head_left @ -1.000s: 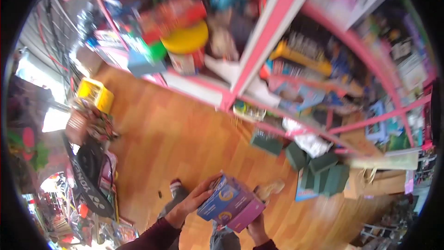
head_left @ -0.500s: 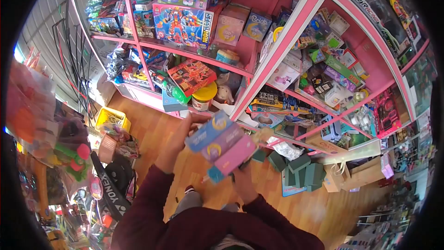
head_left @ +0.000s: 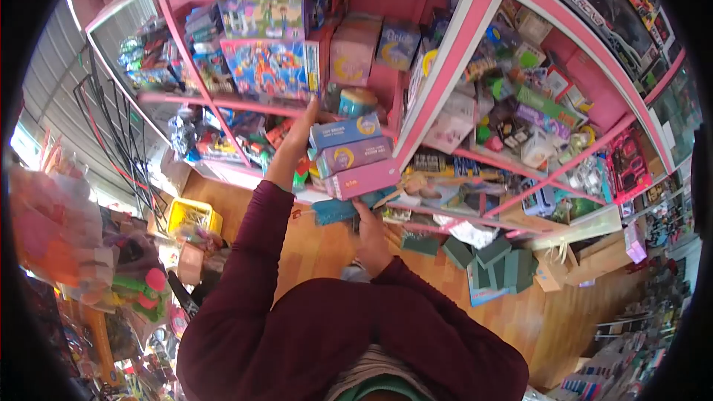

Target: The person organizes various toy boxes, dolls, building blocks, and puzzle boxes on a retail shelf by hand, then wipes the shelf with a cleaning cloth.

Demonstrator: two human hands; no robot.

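A stack of three small toy boxes is held between my hands in front of the lower shelf: a blue box point(head_left: 347, 132) on top, a purple box point(head_left: 356, 156) in the middle and a pink box point(head_left: 364, 180) lowest. My left hand point(head_left: 295, 141) presses against the stack's left side, its fingers pointing up along the edge. From below, my right hand point(head_left: 373, 241) supports the stack, thumb near the pink box. A teal thing point(head_left: 334, 212), soft-looking and blurred, sticks out under the boxes by the right hand; I cannot make out its kind.
The pink-framed shelf point(head_left: 520, 171) is packed with toys and boxes, including a blue robot-toy box point(head_left: 269, 67) and a round teal-sided tub point(head_left: 358, 101). On the floor are a yellow basket point(head_left: 194, 217), dark green boxes point(head_left: 494, 263) and a cardboard box point(head_left: 594, 256). Bagged goods point(head_left: 59, 230) hang at left.
Both hands have carried the box stack upward and closer to the shelf, and it now sits more level. The view has shifted. The red box and yellow-lidded tub are now mostly hidden.
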